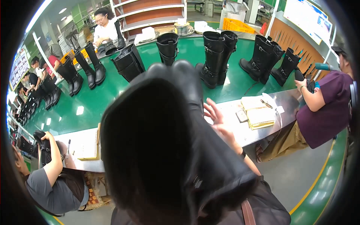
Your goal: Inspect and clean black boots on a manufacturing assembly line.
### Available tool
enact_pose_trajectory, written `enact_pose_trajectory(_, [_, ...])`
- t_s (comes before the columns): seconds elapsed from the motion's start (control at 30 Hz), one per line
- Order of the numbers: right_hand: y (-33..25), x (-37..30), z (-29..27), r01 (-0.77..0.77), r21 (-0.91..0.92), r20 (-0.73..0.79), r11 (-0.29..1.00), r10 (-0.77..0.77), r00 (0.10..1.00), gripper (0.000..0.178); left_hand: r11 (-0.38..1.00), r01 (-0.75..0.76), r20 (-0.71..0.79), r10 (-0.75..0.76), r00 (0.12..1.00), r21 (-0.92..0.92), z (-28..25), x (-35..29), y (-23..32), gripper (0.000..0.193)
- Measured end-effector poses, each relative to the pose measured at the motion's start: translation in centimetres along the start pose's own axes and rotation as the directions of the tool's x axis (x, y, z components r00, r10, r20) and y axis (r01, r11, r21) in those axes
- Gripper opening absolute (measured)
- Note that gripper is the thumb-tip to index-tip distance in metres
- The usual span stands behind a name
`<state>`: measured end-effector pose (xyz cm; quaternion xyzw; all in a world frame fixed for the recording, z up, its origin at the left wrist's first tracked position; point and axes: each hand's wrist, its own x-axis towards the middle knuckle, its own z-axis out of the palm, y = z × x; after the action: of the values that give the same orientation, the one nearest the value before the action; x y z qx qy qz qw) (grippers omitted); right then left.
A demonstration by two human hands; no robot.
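A pair of black boots (pixel 221 180) fills the middle of the view, very close and somewhat blurred. The dark opening of one shaft faces me, and both toes point away over the green table. Just right of the boots is my right hand (pixel 217 120), its fingers stretched out and apart. Whether it touches the leather I cannot tell. My left hand does not show; the boots cover the area where they are held up.
Several black buckled boots (pixel 214 56) stand along the green table (pixel 123 92). A yellow paper stack (pixel 258 112) lies on the metal ledge at right. Co-workers handle boots at left (pixel 56 180), right (pixel 322 105) and across the table (pixel 105 28). An orange crate (pixel 237 25) sits behind.
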<state>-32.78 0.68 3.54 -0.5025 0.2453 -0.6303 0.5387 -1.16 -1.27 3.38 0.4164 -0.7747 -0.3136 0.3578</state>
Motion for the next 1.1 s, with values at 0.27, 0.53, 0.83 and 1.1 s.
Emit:
enact_pose_trajectory(0.27, [3.8,0.7,1.8,-0.309,0.599,0.193,0.739,0.241,0.951,0.055,0.182,0.251,0.237,-0.096,0.967,-0.951,2.2,3.6,0.1,0.044])
enact_pose_trajectory(0.53, [2.3,0.9,1.1,-0.420,0.345,0.033,0.840,0.436,0.899,0.054,-0.373,0.320,0.268,0.186,0.945,-0.871,3.7,4.7,-1.0,0.048])
enact_pose_trajectory(0.83, [0.5,-0.8,1.3,-0.277,0.639,-0.027,0.718,0.382,0.924,0.056,-0.196,0.189,0.215,-0.119,0.969,-0.962,3.8,3.8,0.4,0.062])
enact_pose_trajectory(1.1, [0.5,-0.1,1.9,-0.184,0.663,-0.256,0.725,0.451,0.855,0.057,-0.166,0.177,0.212,-0.227,0.951,-0.970,4.0,3.7,-0.2,0.065])
